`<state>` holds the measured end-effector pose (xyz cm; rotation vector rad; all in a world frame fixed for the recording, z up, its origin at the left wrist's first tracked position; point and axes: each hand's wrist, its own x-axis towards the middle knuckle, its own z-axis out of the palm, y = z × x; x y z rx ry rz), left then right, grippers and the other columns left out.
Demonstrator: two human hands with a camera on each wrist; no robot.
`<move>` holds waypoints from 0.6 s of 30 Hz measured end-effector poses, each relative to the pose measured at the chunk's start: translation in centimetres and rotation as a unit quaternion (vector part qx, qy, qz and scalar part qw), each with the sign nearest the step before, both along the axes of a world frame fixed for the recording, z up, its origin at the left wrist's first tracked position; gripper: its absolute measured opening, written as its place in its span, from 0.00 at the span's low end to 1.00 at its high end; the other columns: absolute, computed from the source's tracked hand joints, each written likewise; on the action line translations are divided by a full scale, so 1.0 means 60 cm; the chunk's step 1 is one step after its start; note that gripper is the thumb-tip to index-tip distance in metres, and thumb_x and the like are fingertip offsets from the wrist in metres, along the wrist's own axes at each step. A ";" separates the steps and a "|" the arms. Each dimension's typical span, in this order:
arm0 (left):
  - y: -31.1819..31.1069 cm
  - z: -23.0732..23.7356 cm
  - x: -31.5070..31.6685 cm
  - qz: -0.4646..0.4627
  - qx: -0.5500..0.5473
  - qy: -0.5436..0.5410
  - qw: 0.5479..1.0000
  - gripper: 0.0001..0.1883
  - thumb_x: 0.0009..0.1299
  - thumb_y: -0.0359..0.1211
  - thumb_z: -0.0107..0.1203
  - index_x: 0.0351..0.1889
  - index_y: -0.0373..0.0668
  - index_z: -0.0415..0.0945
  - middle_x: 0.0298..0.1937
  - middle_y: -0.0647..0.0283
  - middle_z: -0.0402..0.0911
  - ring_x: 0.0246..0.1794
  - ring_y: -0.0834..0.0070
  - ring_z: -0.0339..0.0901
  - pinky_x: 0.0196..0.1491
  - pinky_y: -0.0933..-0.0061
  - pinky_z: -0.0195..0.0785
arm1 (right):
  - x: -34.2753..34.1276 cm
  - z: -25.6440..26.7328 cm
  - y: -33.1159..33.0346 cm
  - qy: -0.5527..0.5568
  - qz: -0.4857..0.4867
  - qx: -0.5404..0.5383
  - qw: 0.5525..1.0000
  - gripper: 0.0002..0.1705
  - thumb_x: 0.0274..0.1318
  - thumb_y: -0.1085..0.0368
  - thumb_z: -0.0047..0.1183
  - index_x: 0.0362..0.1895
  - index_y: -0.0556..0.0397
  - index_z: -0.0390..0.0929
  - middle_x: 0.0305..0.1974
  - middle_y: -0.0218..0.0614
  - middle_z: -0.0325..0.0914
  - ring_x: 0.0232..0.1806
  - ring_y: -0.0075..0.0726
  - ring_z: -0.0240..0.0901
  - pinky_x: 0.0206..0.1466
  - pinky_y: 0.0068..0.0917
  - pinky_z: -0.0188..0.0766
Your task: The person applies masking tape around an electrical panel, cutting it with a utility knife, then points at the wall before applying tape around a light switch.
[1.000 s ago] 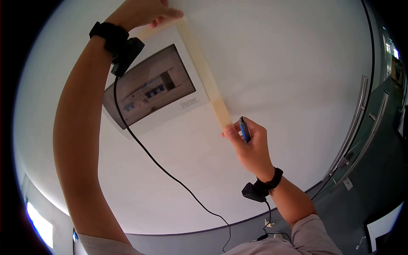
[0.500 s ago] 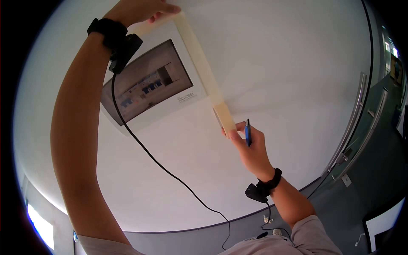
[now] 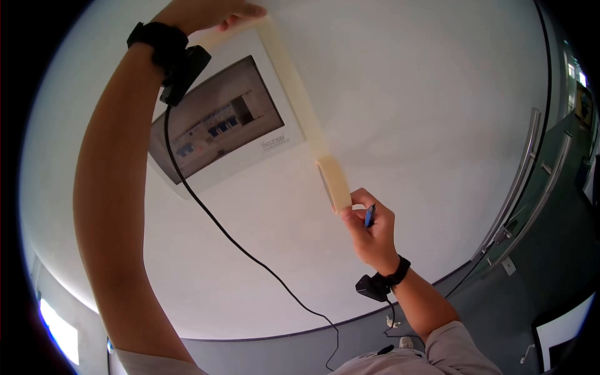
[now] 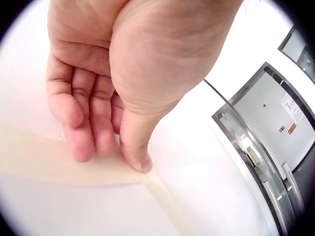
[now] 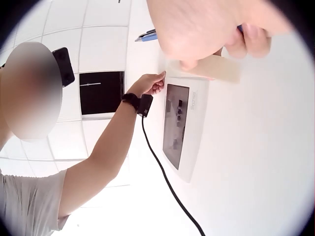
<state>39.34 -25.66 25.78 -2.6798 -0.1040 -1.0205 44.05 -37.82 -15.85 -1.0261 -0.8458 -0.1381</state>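
Around the panel box [image 3: 282, 132] on the white wall, a cream tape strip [image 3: 291, 87] runs down its right side. At the box's upper corner my left hand [image 3: 203, 14] touches the tape; in the left wrist view the thumb of this hand [image 4: 147, 69] presses the tape corner, other fingers loosely bent over the tape [image 4: 44, 160]. Below the box, my right hand [image 3: 376, 240] grips the tape roll [image 3: 337, 184] between thumb and fingers, a blue pen-like tool [image 3: 369, 216] also held in it. The right wrist view shows the tool [image 5: 148, 36] protruding from the hand [image 5: 197, 27].
A black cable [image 3: 234, 244] hangs from the left wrist camera across the wall. Metal door handles [image 3: 556, 181] stand at the right, with a wall socket [image 3: 509, 267] below. Grey wall [image 3: 262, 355] lies beneath the white surface.
My right hand has moved down and slightly right with the tape roll, and the blue tool has tilted. The left hand stays at the corner, with a small upward shift in view.
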 end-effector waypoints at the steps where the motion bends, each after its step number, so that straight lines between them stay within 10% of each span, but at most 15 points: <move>1: -0.002 -0.001 0.000 0.003 0.001 -0.004 1.000 0.20 0.64 0.38 0.80 0.25 0.31 0.81 0.24 0.51 0.86 0.26 0.67 0.87 0.31 0.67 0.79 | -0.002 0.002 0.001 -0.002 -0.004 0.013 1.000 0.08 0.76 0.65 0.60 0.46 0.57 0.83 0.26 0.18 0.70 0.23 0.10 0.53 0.28 0.19 0.53; 18: -0.014 -0.001 0.003 0.015 0.001 0.001 1.000 0.21 0.65 0.36 0.80 0.23 0.32 0.80 0.23 0.53 0.85 0.25 0.68 0.87 0.30 0.68 0.78 | 0.000 0.053 0.002 0.059 -0.005 -0.018 0.998 0.18 0.73 0.56 0.66 0.36 0.58 0.82 0.21 0.19 0.65 0.25 0.16 0.54 0.29 0.23 0.55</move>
